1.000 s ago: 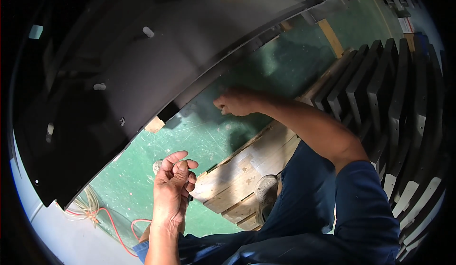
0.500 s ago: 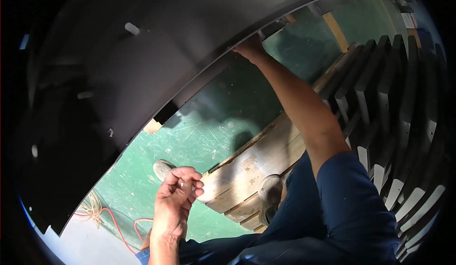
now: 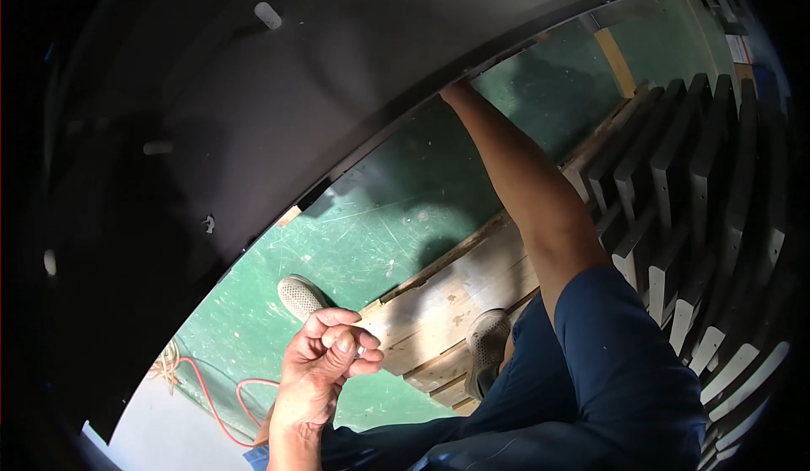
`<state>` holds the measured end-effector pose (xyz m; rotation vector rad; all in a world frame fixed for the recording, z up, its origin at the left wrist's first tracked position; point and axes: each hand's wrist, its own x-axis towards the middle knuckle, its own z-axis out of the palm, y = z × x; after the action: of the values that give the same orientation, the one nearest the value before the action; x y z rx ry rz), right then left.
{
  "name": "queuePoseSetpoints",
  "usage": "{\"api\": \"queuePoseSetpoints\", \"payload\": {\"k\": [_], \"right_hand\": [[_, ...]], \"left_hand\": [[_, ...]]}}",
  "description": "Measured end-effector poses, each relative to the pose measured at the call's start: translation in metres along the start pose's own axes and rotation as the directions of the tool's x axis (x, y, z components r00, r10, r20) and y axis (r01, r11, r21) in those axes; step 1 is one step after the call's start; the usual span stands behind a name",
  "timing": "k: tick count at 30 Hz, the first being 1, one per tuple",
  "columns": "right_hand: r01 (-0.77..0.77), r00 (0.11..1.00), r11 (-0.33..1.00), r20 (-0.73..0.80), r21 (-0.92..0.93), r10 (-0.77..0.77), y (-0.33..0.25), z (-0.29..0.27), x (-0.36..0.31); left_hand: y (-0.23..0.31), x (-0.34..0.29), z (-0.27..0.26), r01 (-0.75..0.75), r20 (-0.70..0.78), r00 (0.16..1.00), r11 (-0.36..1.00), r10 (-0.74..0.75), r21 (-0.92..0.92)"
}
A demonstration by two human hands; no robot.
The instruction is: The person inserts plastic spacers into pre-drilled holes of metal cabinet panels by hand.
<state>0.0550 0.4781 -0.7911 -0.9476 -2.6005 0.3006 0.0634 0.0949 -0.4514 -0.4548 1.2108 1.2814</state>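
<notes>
My left hand [image 3: 325,361] is raised over the green floor, its fingers curled and the thumb pressed in. A small white piece [image 3: 361,351] peeks out between the fingers; its kind is too small to make out. My right arm stretches up and away to the edge of a large dark panel [image 3: 312,125]. Beneath that edge my right hand [image 3: 456,93] is nearly all hidden, fingers included. White oblong pegs or slots, such as one white oblong spot [image 3: 267,16], dot the panel's face, along with a small ragged white bit [image 3: 209,224].
Wooden pallet boards [image 3: 456,327] lie by my feet. On the right stand several dark slats [image 3: 675,159] in rows. A red cable [image 3: 202,391] and a coil of pale cord [image 3: 169,365] lie at the lower left. A yellow strip [image 3: 614,62] crosses the far floor.
My right hand has gone further under the panel's edge. My left hand has shifted slightly right, its fingers curled tighter. The view has also shifted a little.
</notes>
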Motion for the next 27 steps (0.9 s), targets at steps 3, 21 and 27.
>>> {"api": "queuePoseSetpoints", "payload": {"k": [3,21,27], "right_hand": [[-0.014,0.998,0.999,0.057,0.045,0.011,-0.012,-0.006,-0.002],[0.454,0.862,0.866,0.145,0.209,-0.486,-0.098,-0.164,-0.017],[-0.107,0.487,0.618,0.583,0.779,-0.650,-0.190,-0.291,-0.075]], "left_hand": [[-0.002,-0.002,-0.006,-0.018,-0.005,1.000,1.000,0.018,0.023],[0.021,0.015,0.011,-0.064,-0.057,0.997,0.994,0.059,-0.092],[0.018,0.024,0.019,-0.090,-0.106,0.991,0.991,0.079,-0.098]]}}
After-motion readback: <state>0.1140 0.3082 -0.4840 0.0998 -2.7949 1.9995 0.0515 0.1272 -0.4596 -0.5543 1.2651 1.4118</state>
